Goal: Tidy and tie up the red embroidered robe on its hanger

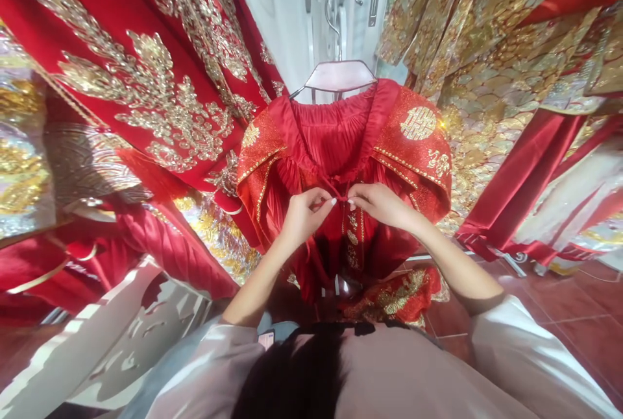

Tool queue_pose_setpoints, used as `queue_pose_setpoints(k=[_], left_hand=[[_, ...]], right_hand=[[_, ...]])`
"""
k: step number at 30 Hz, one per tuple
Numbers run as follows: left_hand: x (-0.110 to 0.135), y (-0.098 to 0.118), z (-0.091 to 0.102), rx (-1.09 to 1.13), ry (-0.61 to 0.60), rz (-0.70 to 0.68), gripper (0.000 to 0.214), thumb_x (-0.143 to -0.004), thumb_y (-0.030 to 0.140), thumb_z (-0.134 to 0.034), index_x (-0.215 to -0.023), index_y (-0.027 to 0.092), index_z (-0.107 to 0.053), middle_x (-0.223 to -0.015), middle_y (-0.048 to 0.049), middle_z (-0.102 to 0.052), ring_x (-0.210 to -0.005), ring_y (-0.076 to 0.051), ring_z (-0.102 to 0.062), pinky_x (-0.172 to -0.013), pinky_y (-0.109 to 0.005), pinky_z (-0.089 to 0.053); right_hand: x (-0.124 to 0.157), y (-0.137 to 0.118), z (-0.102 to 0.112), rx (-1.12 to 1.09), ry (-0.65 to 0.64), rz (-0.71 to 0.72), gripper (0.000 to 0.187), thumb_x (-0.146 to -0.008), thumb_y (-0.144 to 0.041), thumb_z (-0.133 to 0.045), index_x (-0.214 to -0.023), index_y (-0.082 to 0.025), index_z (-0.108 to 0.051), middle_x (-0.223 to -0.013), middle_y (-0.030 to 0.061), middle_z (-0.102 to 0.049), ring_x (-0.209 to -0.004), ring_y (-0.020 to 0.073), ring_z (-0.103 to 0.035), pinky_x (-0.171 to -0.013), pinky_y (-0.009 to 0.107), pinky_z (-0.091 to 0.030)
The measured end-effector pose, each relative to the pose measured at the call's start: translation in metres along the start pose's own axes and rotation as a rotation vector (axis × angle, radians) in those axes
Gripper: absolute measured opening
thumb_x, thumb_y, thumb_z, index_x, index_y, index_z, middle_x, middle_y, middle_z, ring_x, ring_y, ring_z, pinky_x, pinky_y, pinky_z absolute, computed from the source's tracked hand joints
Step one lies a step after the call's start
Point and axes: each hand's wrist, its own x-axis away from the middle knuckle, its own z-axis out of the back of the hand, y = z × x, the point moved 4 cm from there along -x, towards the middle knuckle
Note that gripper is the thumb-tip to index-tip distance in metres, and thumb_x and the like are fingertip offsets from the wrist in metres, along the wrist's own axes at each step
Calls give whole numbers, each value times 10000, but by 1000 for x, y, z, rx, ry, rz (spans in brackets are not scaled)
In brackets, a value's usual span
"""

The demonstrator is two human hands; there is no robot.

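Note:
A red garment (335,137) with gold-trimmed shoulder panels hangs in front of me on a white hanger (339,75). At its neckline, red ties (342,197) cross and are looped together. My left hand (311,211) pinches the ties from the left, thumb and forefinger pressed together. From the right, my right hand (377,203) pinches them too, its fingertips a short way from the left ones. The loop between the fingertips is small, and I cannot make out its exact form. Below the ties runs a dark embroidered strip (353,237) with gold patterns.
Red cloth with gold sequin embroidery (165,88) hangs close on the left. Gold patterned garments (467,49) hang on the right. A white cut-out panel (111,335) stands at lower left. Embroidered red fabric (399,296) lies low, near the tiled floor (549,315).

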Motion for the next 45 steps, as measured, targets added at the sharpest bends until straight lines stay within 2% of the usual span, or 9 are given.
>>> queue_pose_setpoints(k=[9, 15, 24, 27, 32, 34, 37, 41, 45], left_hand=[[-5, 13, -7, 59, 0, -137, 83, -807, 229, -576, -769, 160, -550, -497, 91, -317, -462, -58, -283, -493, -187, -260], [-24, 20, 10, 166, -11, -72, 116, -750, 224, -633, -760, 164, -535, -482, 88, -364, -430, -52, -291, -445, -193, -226], [-83, 28, 123, 150, 328, -258, 258, -659, 232, -753, -646, 185, -499, -418, 97, -392, -374, -34, -280, -404, -226, -181], [-86, 26, 140, 251, 267, -207, 238, -657, 253, -758, -672, 200, -526, -398, 106, -363, -349, -37, -235, -390, -228, -130], [-72, 28, 122, -144, -314, 17, 75, -648, 224, -628, -642, 202, -699, -451, 28, -502, -391, -83, -321, -418, -255, -219], [-69, 30, 120, -500, -221, 90, 136, -658, 202, -605, -700, 209, -734, -513, 5, -570, -434, -119, -404, -469, -284, -286], [-74, 41, 111, -804, 214, -5, 138, -752, 244, -610, -815, 224, -731, -712, -29, -647, -592, -166, -514, -552, -304, -305], [-95, 41, 83, -455, 643, -188, 67, -802, 231, -638, -777, 195, -689, -684, 1, -581, -615, -116, -482, -542, -269, -259], [-119, 34, 41, 130, 435, -197, 152, -757, 114, -635, -608, 150, -636, -565, 38, -535, -533, -80, -443, -519, -234, -294]], right_hand=[[-16, 9, -18, -624, 24, -442, 173, -656, -61, -596, -582, -152, -467, -552, -1, -596, -505, 106, -581, -494, 204, -448], [-27, -8, -1, -474, 405, -146, 463, -753, -271, -595, -452, -186, -254, -423, -86, -238, -416, 22, -214, -440, 198, -171], [-28, 25, 108, -19, 457, -78, 416, -670, -20, -508, -435, -191, -211, -428, -78, -220, -436, 33, -210, -469, 228, -166], [-24, 31, 117, -1, 367, -100, 420, -633, -4, -550, -421, -186, -236, -415, -86, -230, -422, 27, -215, -454, 228, -165], [-28, 27, 92, -89, -64, -107, 96, -640, -112, -672, -671, -140, -584, -474, -90, -410, -431, 31, -321, -455, 209, -231], [-29, 23, 83, -178, -197, -43, 138, -707, -230, -678, -801, -130, -658, -467, -90, -391, -432, 30, -302, -454, 212, -222], [-36, 18, 75, -335, -199, 59, 269, -690, -362, -718, -829, -132, -709, -460, -87, -334, -447, 30, -260, -458, 220, -196], [-51, 15, 66, -548, 132, 75, 361, -662, -467, -708, -875, -177, -731, -499, -64, -379, -452, 45, -259, -448, 228, -185], [-63, 5, 60, -392, 449, 84, 283, -745, -393, -642, -943, -212, -731, -505, -60, -339, -490, 65, -273, -499, 224, -233]])
